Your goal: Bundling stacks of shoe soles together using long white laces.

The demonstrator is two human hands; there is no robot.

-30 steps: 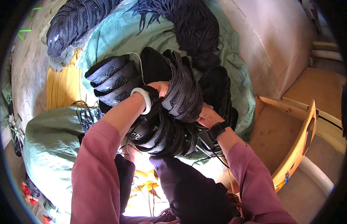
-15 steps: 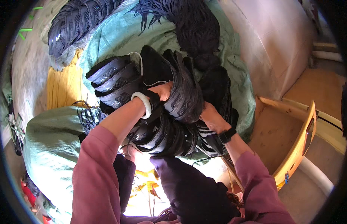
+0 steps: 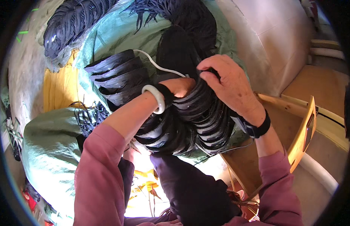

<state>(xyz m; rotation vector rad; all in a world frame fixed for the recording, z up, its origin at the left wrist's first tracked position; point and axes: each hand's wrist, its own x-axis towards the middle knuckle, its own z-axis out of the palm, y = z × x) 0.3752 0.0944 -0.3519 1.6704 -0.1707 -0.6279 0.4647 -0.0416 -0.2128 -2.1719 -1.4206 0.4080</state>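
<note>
At the far left a green sack point(image 3: 50, 150) lies spread out, with a few loose black strips point(image 3: 86, 115) on its edge and a yellow surface point(image 3: 58, 86) behind it. Above, another heap of black strips point(image 3: 73, 22) rests on green cloth point(image 3: 118, 34).

Toward the middle, one black bundle point(image 3: 114, 77), already folded in neat ribbed layers, lies just beside the person's left arm. It looks finished, and a thin white cord point(image 3: 156, 66) runs over it.

The left hand point(image 3: 178, 86), with a white bangle point(image 3: 154, 98) on the wrist, is pushed into the big bundle of black strips point(image 3: 182, 120) held before the body. Its fingers are hidden inside the strips, so I cannot tell if they are clenched or loose.

The right hand point(image 3: 227, 83), with a black wristband point(image 3: 254, 126), lies on the top of the same bundle. Its fingers point(image 3: 207, 73) are curled and pinch the upper strips.

I judge this bundle is gathered but not yet tied or put down, and the loose heaps seem to remain.

At the right stands a wooden frame point(image 3: 303, 132).
</note>
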